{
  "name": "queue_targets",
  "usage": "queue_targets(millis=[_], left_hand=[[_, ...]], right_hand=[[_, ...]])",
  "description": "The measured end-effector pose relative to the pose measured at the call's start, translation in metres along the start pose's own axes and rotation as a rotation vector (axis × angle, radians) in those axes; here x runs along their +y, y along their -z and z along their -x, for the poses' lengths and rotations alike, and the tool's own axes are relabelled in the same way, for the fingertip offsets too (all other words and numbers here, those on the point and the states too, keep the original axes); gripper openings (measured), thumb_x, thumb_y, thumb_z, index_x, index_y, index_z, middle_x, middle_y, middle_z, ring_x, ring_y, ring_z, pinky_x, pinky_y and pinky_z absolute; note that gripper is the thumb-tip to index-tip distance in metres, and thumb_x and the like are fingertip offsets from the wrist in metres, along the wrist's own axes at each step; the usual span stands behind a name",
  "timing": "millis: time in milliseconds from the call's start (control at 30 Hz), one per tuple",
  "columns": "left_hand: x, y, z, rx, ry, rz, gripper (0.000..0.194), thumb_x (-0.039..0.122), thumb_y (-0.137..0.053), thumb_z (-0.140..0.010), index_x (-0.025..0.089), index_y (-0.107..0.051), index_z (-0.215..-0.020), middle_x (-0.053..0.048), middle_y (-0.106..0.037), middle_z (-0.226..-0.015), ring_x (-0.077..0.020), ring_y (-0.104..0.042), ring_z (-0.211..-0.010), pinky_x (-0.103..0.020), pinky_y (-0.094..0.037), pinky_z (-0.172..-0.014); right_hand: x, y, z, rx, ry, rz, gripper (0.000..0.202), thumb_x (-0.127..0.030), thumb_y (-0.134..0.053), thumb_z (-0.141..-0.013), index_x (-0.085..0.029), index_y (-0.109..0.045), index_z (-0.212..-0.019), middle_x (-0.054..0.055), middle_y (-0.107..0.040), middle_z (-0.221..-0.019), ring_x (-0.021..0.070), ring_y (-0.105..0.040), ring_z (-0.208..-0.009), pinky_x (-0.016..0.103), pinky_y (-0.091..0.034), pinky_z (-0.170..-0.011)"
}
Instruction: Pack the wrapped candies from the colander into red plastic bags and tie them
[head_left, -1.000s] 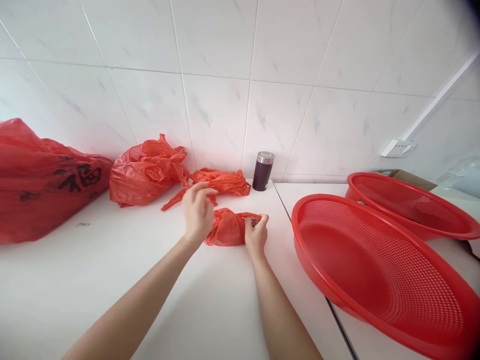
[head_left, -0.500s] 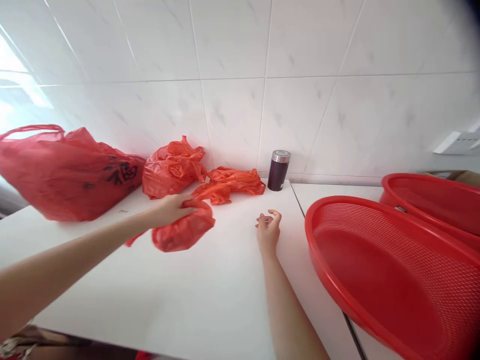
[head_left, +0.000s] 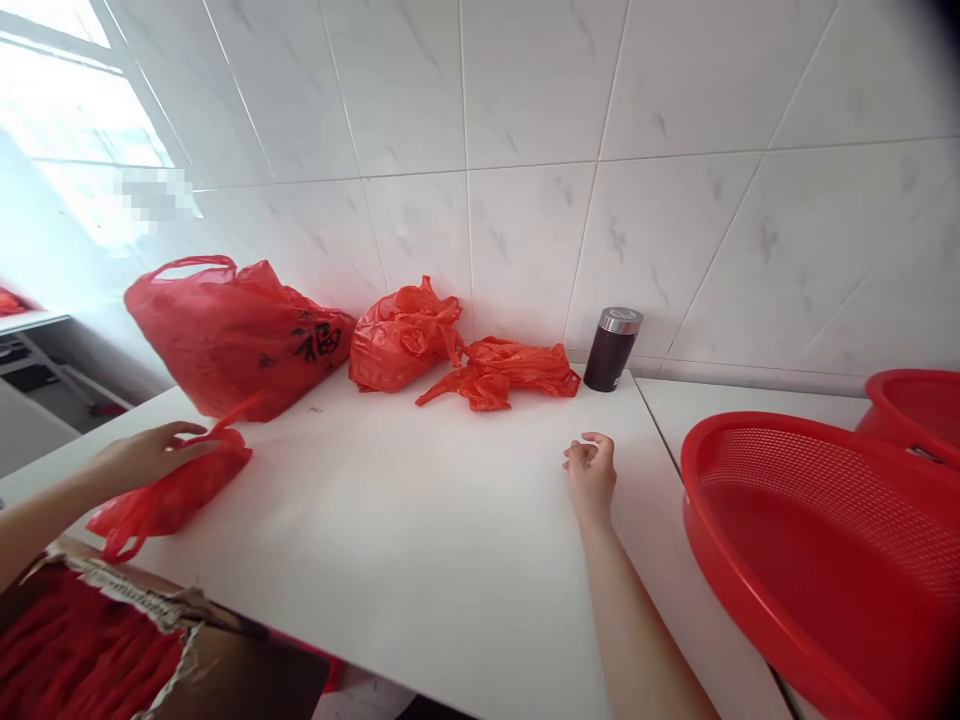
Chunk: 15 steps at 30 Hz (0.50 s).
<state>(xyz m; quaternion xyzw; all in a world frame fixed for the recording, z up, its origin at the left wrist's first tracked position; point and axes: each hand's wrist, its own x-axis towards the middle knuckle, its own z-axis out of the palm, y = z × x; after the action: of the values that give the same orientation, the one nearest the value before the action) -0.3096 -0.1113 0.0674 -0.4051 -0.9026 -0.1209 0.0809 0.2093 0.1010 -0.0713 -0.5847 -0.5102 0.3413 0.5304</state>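
My left hand (head_left: 154, 458) rests on a small filled red plastic bag (head_left: 191, 488) at the left of the white table (head_left: 420, 520). Its fingers bend over the top of the bag, near a raised strap. My right hand (head_left: 592, 475) hovers over the table's right part, fingers loosely curled and apart, with nothing in them. By the wall stand a large red plastic bag (head_left: 232, 335) with black lettering and a smaller bunched red bag (head_left: 405, 340). A flattened red bag (head_left: 517, 370) lies beside them.
A dark tumbler with a silver lid (head_left: 613, 350) stands near the wall. Red mesh baskets (head_left: 750, 530) occupy the right side. Below the table's front left edge, a torn cardboard box (head_left: 240, 660) holds red material. White tiles (head_left: 540, 240) back the table.
My left hand has carried the small red bag from mid-table to the left, down to the tabletop. The view has turned left, bringing the cardboard box into sight. My right hand keeps its pose.
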Motion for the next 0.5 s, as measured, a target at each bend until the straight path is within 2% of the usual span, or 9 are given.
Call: queue_targets(millis=[67, 100, 167, 267, 367, 433, 467, 500], left_hand=[[0.005, 0.005, -0.005, -0.006, 0.027, -0.049, 0.084, 0.087, -0.028, -0.066, 0.021, -0.065, -0.104, -0.002, -0.071, -0.090, -0.0191, -0.060, -0.076, -0.029, -0.045, -0.076], [0.015, 0.008, -0.005, 0.008, 0.019, -0.071, 0.081, 0.083, -0.027, -0.071, 0.022, -0.062, -0.111, -0.003, -0.069, -0.100, -0.0199, -0.060, -0.084, -0.031, -0.043, -0.081], [0.048, 0.012, -0.004, 0.065, -0.066, -0.097, 0.066, 0.070, -0.028, -0.082, 0.025, -0.058, -0.120, -0.003, -0.064, -0.115, -0.0204, -0.057, -0.095, -0.034, -0.040, -0.088], [0.121, 0.009, 0.009, 0.094, -0.329, -0.057, 0.049, 0.055, -0.034, -0.088, 0.027, -0.059, -0.120, -0.002, -0.060, -0.124, -0.0197, -0.058, -0.098, -0.033, -0.041, -0.089], [0.202, -0.006, 0.033, 0.019, -0.669, 0.084, 0.045, 0.053, -0.042, -0.085, 0.025, -0.062, -0.114, -0.003, -0.064, -0.121, -0.0238, -0.059, -0.102, -0.035, -0.042, -0.090], [0.249, -0.020, 0.053, -0.059, -0.881, 0.150, 0.042, 0.052, -0.046, -0.085, 0.027, -0.062, -0.114, -0.003, -0.064, -0.122, -0.0269, -0.059, -0.108, -0.039, -0.041, -0.094], [0.269, -0.027, 0.062, -0.107, -0.965, 0.166, 0.041, 0.053, -0.047, -0.085, 0.029, -0.062, -0.114, -0.003, -0.063, -0.124, -0.0282, -0.058, -0.111, -0.042, -0.039, -0.097], [0.285, -0.034, 0.071, -0.162, -1.029, 0.173, 0.040, 0.053, -0.048, -0.085, 0.030, -0.062, -0.114, -0.003, -0.063, -0.125, -0.0292, -0.057, -0.114, -0.044, -0.038, -0.098]], right_hand=[[-0.001, 0.001, -0.002, -0.007, -0.002, 0.003, 0.025, -0.041, -0.047, -0.082, -0.025, -0.043, -0.101, -0.002, -0.065, -0.080, 0.0173, -0.062, -0.061, 0.029, -0.040, -0.067], [-0.002, 0.000, -0.002, -0.012, -0.007, 0.006, 0.025, -0.041, -0.046, -0.082, -0.025, -0.042, -0.102, -0.001, -0.064, -0.080, 0.0173, -0.062, -0.062, 0.030, -0.041, -0.067], [-0.007, -0.001, -0.002, -0.028, -0.025, 0.015, 0.026, -0.039, -0.044, -0.083, -0.024, -0.042, -0.103, 0.000, -0.064, -0.082, 0.0173, -0.062, -0.064, 0.030, -0.041, -0.068], [-0.026, 0.000, 0.010, -0.106, -0.059, 0.026, 0.023, -0.034, -0.042, -0.084, -0.023, -0.043, -0.104, 0.001, -0.063, -0.083, 0.0168, -0.061, -0.067, 0.029, -0.044, -0.068], [-0.063, 0.013, 0.041, -0.331, -0.065, 0.022, 0.017, -0.031, -0.053, -0.080, -0.021, -0.053, -0.093, -0.001, -0.064, -0.076, 0.0157, -0.061, -0.063, 0.027, -0.046, -0.060], [-0.094, 0.038, 0.069, -0.518, -0.024, 0.014, 0.019, -0.033, -0.068, -0.072, -0.022, -0.061, -0.086, -0.001, -0.067, -0.074, 0.0158, -0.063, -0.063, 0.025, -0.047, -0.057], [-0.109, 0.057, 0.083, -0.622, 0.024, 0.011, 0.021, -0.035, -0.071, -0.072, -0.023, -0.064, -0.087, -0.001, -0.069, -0.080, 0.0164, -0.065, -0.070, 0.025, -0.049, -0.059], [-0.123, 0.080, 0.096, -0.742, 0.147, 0.047, 0.022, -0.038, -0.066, -0.079, -0.026, -0.064, -0.097, 0.000, -0.070, -0.094, 0.0172, -0.066, -0.085, 0.026, -0.051, -0.068]])
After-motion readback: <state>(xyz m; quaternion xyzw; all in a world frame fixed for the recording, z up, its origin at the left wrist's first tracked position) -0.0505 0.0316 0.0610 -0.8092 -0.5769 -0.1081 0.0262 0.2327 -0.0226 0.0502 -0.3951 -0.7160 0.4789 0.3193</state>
